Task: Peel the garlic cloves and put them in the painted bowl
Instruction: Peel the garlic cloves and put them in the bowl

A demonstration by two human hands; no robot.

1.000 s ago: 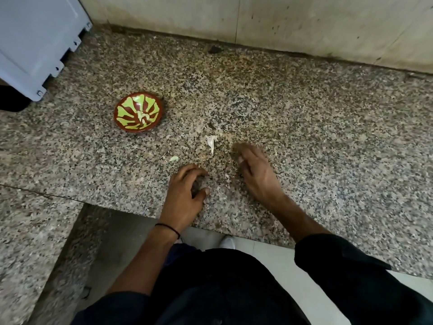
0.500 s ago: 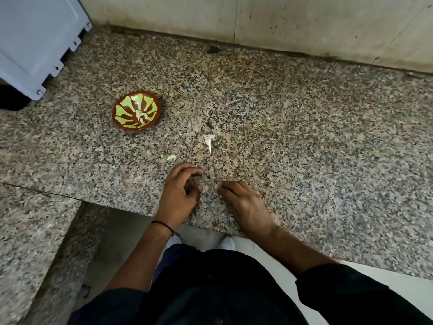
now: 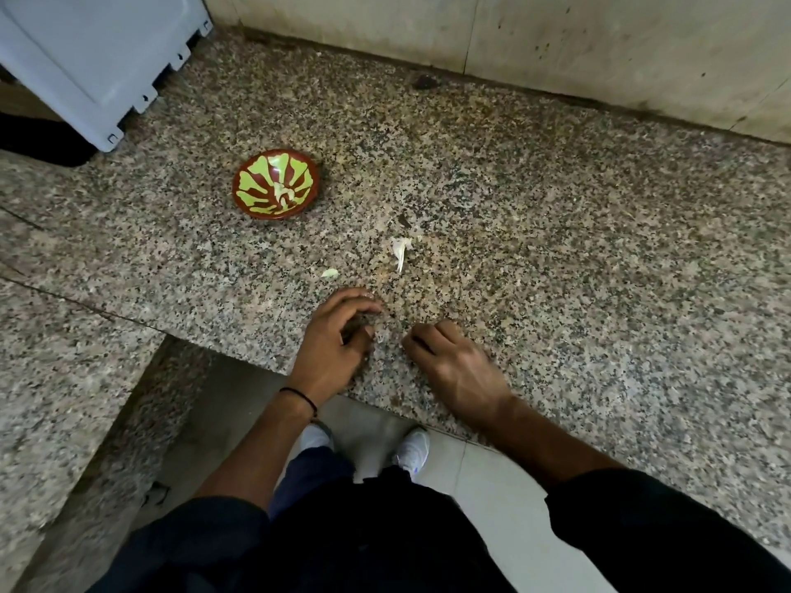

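Note:
The painted bowl (image 3: 257,164), red-brown with a green pattern, stands on the granite counter (image 3: 556,250) at the left and holds a few pale pieces. A white scrap of garlic skin (image 3: 399,250) and a small greenish bit (image 3: 329,273) lie between the bowl and my hands. My left hand (image 3: 338,336) rests near the counter's front edge, fingers loosely curled over a shadowed gap, with nothing visible in it. My right hand (image 3: 453,361) lies just to its right, fingers bent with the tips on the stone. No whole clove shows.
A pale blue plastic crate (image 3: 98,57) leans at the back left. A tiled wall (image 3: 556,36) runs along the counter's back. The counter's front edge steps back at the left above a lower granite ledge (image 3: 64,378). My shoes (image 3: 411,447) stand on the floor below.
My right hand has drawn back across the counter toward the front edge and now lies beside my left hand. The left hand has stayed in place.

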